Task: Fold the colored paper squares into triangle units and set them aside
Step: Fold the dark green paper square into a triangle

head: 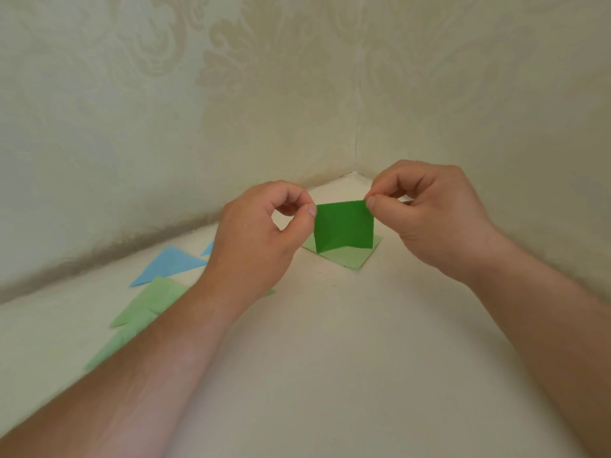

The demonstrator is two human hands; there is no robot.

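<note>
A dark green paper square [344,224] is held up above the worktop [330,342], pinched at its upper corners between thumb and forefinger of the left hand [264,233] and the right hand [426,216]. Beneath it a pale green sheet [350,257] lies flat. Light green triangles [145,309] and blue triangles [168,264] are laid to the left.

Head view, looking down, close over table [330,342].

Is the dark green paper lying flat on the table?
No, the left hand and right hand pinch the dark green paper's top corners, holding it up.
</note>
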